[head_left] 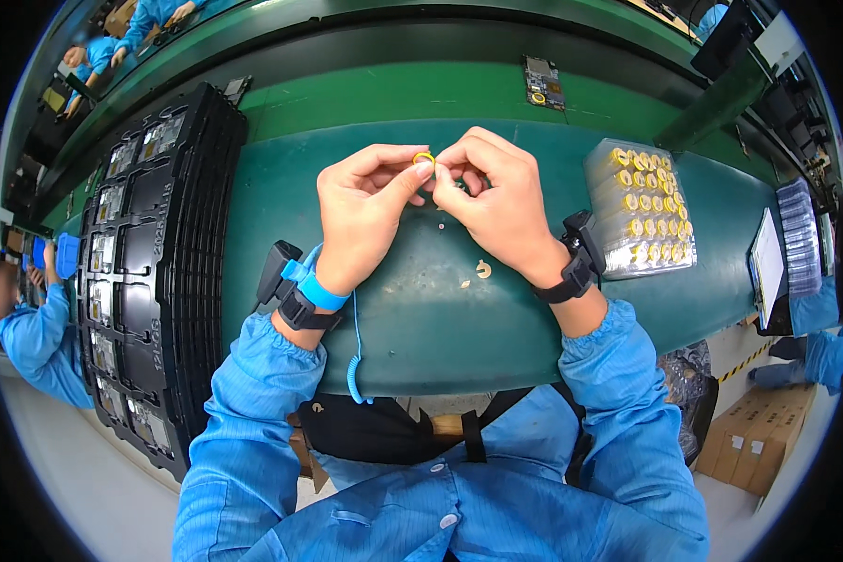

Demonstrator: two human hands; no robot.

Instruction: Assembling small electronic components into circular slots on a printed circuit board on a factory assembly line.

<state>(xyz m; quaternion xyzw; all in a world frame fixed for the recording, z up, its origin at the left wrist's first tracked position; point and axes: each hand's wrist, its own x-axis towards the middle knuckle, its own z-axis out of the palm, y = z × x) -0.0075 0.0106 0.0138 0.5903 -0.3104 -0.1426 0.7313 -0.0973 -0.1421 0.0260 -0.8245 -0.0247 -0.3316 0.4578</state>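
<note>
Between the thumb and fingers of my left hand (365,206) is a small yellow ring-shaped part (424,156), held up over the green work mat (421,328). My right hand (498,197) is closed in a pinch at the right edge of the same part, and the two hands almost touch. Fingertips hide much of the piece. Pale, curved scraps (483,270) lie on the mat below my hands. Right of my right hand stands a stack of clear plastic trays (639,262) with rows of round yellow parts in the top one.
Black trays (150,272) holding circuit boards are stacked at the left. One circuit board (543,82) lies at the back. A blue coiled cord (354,365) hangs from my left wristband. More clear trays (798,239) stand far right. Co-workers in blue (42,328) sit nearby.
</note>
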